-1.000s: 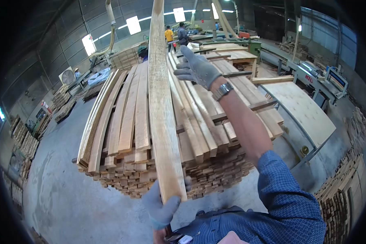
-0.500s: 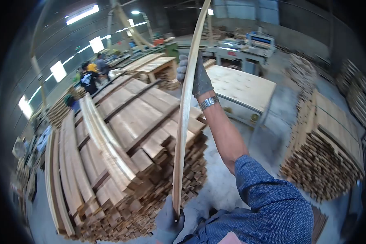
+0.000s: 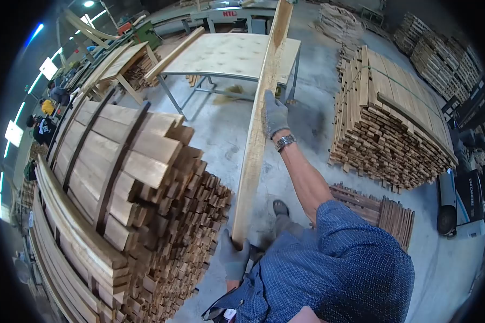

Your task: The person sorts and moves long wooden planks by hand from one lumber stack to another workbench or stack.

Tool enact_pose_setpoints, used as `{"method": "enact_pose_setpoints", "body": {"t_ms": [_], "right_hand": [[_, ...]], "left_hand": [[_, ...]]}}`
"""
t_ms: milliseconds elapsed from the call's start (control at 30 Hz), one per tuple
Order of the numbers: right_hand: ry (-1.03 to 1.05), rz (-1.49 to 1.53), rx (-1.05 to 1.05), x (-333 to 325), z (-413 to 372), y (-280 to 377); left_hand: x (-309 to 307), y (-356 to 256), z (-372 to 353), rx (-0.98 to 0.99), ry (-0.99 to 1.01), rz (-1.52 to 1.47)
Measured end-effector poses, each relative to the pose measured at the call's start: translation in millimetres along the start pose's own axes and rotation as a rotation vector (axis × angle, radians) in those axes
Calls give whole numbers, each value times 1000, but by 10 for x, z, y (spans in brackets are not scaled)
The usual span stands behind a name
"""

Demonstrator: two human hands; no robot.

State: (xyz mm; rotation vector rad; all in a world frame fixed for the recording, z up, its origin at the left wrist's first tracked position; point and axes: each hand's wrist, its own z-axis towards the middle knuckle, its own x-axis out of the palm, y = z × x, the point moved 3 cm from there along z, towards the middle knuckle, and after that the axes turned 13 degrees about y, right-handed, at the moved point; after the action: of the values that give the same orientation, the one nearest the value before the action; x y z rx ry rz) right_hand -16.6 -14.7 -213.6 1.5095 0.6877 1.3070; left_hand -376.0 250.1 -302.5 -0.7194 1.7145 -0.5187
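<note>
A long wooden board (image 3: 257,134) slants up in front of me, its far end running past the top of the view. Around its near end is my left hand (image 3: 234,255), in a grey glove, with the fingers closed on the wood. Higher up, my right hand (image 3: 276,114), also gloved, grips the board's right edge; its fingers behind the wood are hidden. The board passes in front of a plywood-topped table (image 3: 221,54). Left of it stands a large stack of boards (image 3: 145,156), with dark spacer strips across its top.
A strapped stack of boards (image 3: 393,113) is on the right. Thin dark strips (image 3: 372,207) lie on the floor beside me. A forklift-like machine (image 3: 463,199) is at the right edge. Several people (image 3: 44,129) are at the far left; a machine (image 3: 231,15) stands behind the table.
My view has turned right and down, away from the left stack. Held in both hands, the board now shows its broad face and leans over the table and open floor.
</note>
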Motion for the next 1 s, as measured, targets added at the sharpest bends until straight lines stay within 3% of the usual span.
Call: {"method": "enact_pose_setpoints", "body": {"t_ms": [167, 300, 333, 433, 533, 600, 700, 767, 900, 1000], "right_hand": [[-8, -367, 10, -361, 562, -229], [99, -572, -14, -327, 1110, 32], [186, -504, -38, -315, 1290, 17], [449, -345, -103, -83, 1768, 114], [652, -331, -222, 229, 1873, 486], [750, -402, -383, 330, 1922, 422], [881, -424, -132, -13, 1917, -82], [860, -480, 234, -475, 1796, -362], [762, -532, 493, -1539, 1586, -918], [568, -582, 679, -2136, 1517, -968]], "left_hand": [[452, -239, 748, -165, 86, 197], [1100, -477, 1464, -209, 74, 39], [1270, -541, 1569, -158, -22, -22], [1329, -1129, 1952, -21, 20, -461], [1193, -1668, 2277, -15, -110, -385], [1035, -1892, 2540, -79, -118, -548], [842, -1924, 2962, -145, -179, -612], [753, -1815, 3200, -172, -283, -593], [624, -1367, 3752, -216, -488, -608], [391, -1230, 4086, -290, -528, -657]]}}
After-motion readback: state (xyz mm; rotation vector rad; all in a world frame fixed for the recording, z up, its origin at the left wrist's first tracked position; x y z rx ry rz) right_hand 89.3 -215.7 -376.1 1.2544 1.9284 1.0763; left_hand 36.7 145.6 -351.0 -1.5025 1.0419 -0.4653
